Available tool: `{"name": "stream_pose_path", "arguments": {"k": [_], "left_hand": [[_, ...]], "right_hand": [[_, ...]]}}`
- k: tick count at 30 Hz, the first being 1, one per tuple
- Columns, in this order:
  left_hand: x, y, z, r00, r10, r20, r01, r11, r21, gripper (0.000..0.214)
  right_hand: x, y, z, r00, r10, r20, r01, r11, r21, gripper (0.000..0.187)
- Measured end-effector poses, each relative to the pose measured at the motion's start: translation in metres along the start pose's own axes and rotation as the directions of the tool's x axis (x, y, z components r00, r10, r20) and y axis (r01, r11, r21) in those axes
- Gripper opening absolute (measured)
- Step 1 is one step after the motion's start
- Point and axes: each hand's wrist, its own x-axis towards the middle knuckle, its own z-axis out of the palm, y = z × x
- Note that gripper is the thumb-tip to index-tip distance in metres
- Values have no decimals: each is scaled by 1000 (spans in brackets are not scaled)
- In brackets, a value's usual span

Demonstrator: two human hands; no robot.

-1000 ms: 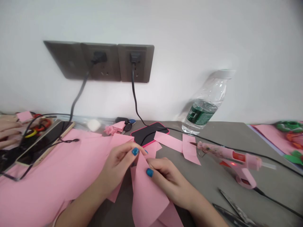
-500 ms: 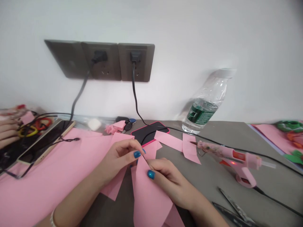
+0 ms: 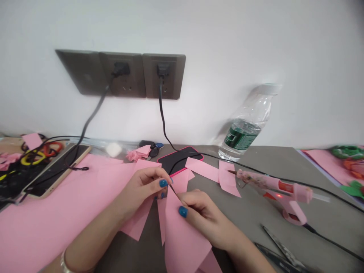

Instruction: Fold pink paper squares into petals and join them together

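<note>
My left hand, with blue nails, is closed in a pinch at the top corner of a pink paper sheet. A thin dark stick runs from its fingertips along the paper's edge toward my right hand. My right hand is closed on that sheet, thumb pressed on its front; its other fingers are partly hidden behind. The sheet hangs upright and slightly curled. Around my left wrist is a light bracelet.
A pink glue gun with a lit red light lies right, beside open scissors. Pink paper strips, a phone and a water bottle are behind. Large pink paper and another phone lie left. Black cables cross the table.
Another person's hand at the far left has left the view, uncovering pink scraps there. The cable end by the left phone shifted left. The held sheet's lower part swung slightly right.
</note>
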Motion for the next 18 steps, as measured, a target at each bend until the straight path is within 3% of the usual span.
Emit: {"name": "stream_pose_path", "arguments": {"k": [4,10,18], "left_hand": [[0,0,-3,996,-5,92,8,999,-34,23],[0,0,-4,991,6,133,-4,1000,-17,26],[-2,6,2,998,1,59,-2,1000,30,30]], "right_hand": [[-1,-1,0,1000,0,12,0,1000,25,46],[0,-1,0,999,-16,37,15,999,47,50],[-1,-1,0,1000,-4,25,4,1000,8,52]]}}
